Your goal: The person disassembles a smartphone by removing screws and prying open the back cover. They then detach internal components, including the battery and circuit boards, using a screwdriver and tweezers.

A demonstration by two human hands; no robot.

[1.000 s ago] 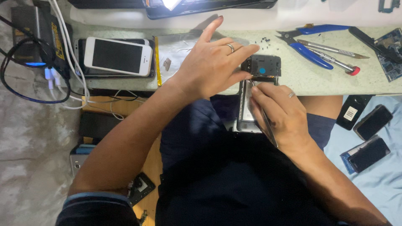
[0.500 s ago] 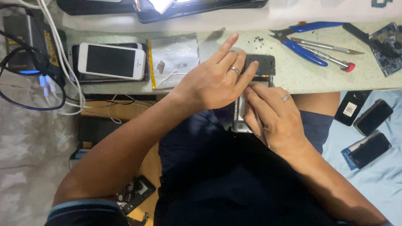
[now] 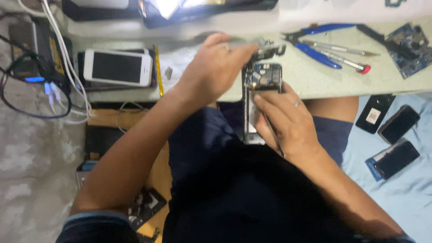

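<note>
An opened phone (image 3: pixel 257 99) lies at the table's front edge with its blue circuit board showing at the top. My right hand (image 3: pixel 288 121) holds the phone's body and also grips a thin metal tool that runs back along the palm. My left hand (image 3: pixel 216 67) is above and left of the phone. Its fingers pinch a small dark part (image 3: pixel 269 48) lifted off the phone's top end.
A white phone (image 3: pixel 118 67) lies at the left on a dark one. Blue-handled pliers (image 3: pixel 315 40), screwdrivers (image 3: pixel 342 56) and a loose circuit board (image 3: pixel 407 42) sit at the right. Cables (image 3: pixel 54 81) hang at the left. Three dark phones (image 3: pixel 393 130) rest on blue cloth.
My left hand has lifted off the phone and carried a small dark part up and away from its top end. The blue circuit board is now uncovered.
</note>
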